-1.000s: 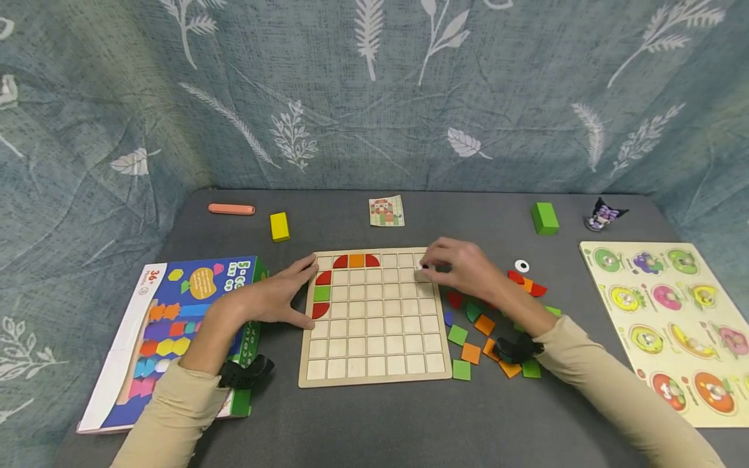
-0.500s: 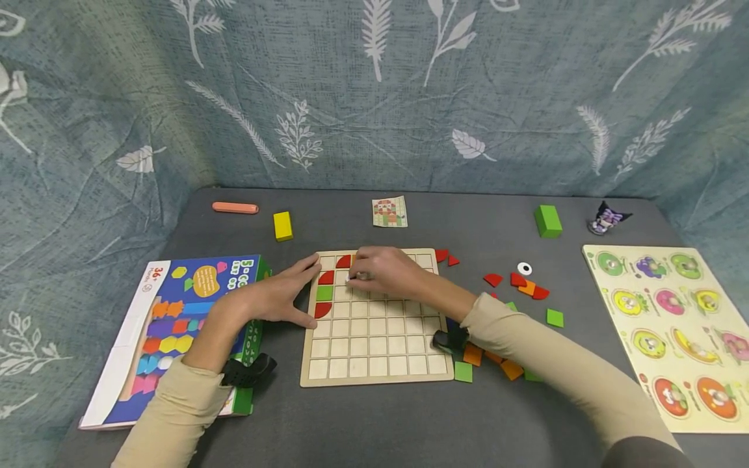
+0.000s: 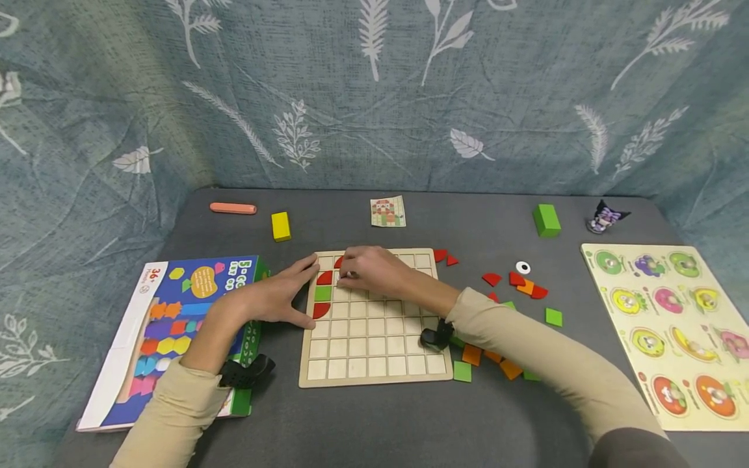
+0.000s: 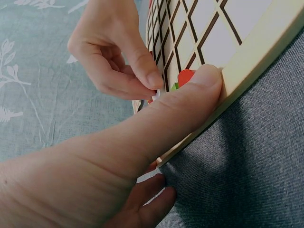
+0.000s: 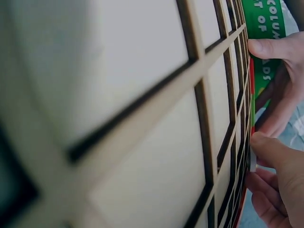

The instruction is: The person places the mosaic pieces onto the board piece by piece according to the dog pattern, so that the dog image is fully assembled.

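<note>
Your right hand [image 5: 289, 176] pinches a white piece [image 5: 252, 162] at the far side of the board [image 5: 152, 166], whose nearest squares blur, while your left hand [image 5: 289, 69] rests its thumb at the edge, a green box [image 5: 262, 23] behind.

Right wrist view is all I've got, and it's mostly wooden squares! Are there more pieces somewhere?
Observer: Yes, loose red, orange and green pieces lie to the right of the board.
Child: Ooh! Is there a picture anywhere?
Observer: A small picture card lies past the board's far edge.
Child: Any toy person?
Observer: Yes, a little figurine is near the far right corner of the table.
</note>
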The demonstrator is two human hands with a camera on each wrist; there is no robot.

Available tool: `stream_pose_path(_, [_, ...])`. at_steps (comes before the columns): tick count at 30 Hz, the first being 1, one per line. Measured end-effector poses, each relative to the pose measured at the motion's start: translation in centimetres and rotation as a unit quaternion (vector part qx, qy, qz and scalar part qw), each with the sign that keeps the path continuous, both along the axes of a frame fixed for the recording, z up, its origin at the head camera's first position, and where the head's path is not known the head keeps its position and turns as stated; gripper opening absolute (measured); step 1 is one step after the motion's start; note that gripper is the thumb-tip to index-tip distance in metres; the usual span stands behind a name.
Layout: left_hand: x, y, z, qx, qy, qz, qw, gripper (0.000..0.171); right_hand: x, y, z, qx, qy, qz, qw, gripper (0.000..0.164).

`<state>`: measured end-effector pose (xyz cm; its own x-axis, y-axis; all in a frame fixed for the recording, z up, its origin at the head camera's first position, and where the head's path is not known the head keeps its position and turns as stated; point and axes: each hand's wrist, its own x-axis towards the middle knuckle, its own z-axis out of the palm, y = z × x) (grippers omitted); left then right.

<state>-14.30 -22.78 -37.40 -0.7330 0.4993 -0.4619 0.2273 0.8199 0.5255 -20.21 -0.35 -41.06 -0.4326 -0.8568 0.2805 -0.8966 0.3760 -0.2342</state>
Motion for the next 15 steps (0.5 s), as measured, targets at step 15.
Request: stream_pose_path(15, [-0.1, 0.02, 0.11, 0.012, 0.002, -0.006, 0.9999, 0.106, 0.55, -0.2, 0.38, 0.034, 0.0, -0.009, 0.999, 0.012])
